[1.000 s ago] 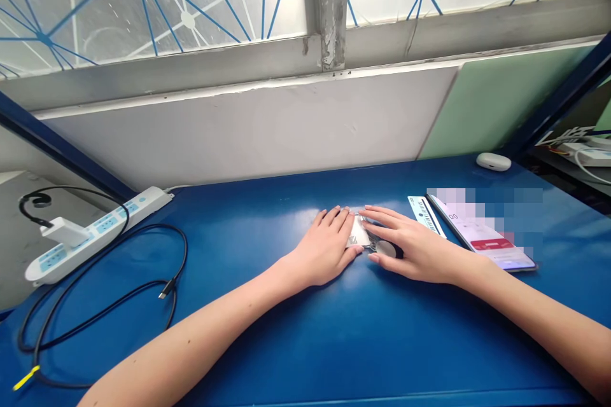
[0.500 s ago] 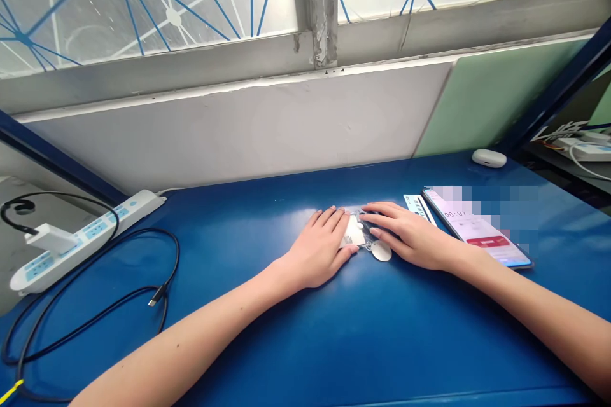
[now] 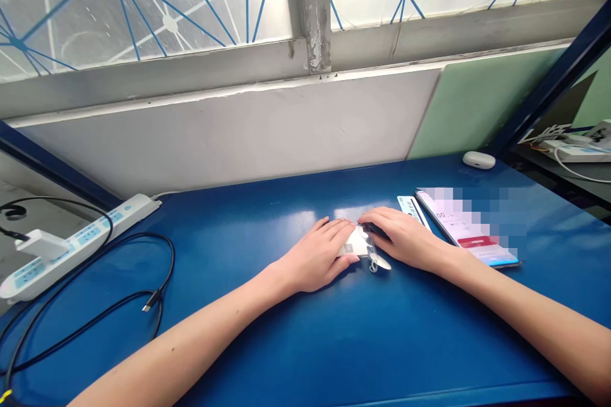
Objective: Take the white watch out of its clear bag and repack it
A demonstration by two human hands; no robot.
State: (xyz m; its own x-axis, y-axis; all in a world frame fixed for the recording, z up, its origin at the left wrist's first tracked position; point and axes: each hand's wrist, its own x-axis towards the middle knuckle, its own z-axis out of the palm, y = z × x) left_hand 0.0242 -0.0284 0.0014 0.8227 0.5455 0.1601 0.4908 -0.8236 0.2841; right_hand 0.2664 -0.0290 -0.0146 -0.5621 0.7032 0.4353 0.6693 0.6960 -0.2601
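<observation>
Two hands of mine meet over one small white packet (image 3: 355,243) lying near the middle of the blue table (image 3: 296,356). With my left hand (image 3: 321,257) I grip its left end, fingers laid over the top and thumb along the near side. My right hand (image 3: 405,238) is curled at the other end, where clear film shows; whether those fingertips pinch the film or merely touch it, I cannot tell. A round white tag (image 3: 382,261) sticks out there, tilted, just below my right fingers. I'd judge the step in hand as working at that film end; the next move calls for a steady left hand and a sure pinch on the right, minding the tag, the likeliest snag. Beyond my right wrist lie a card (image 3: 413,212) and, just beside it, a phone (image 3: 470,229), near enough to knock. Farther off sit a white case (image 3: 478,159), a power strip (image 3: 86,241) and a looped black cable (image 3: 153,298).
</observation>
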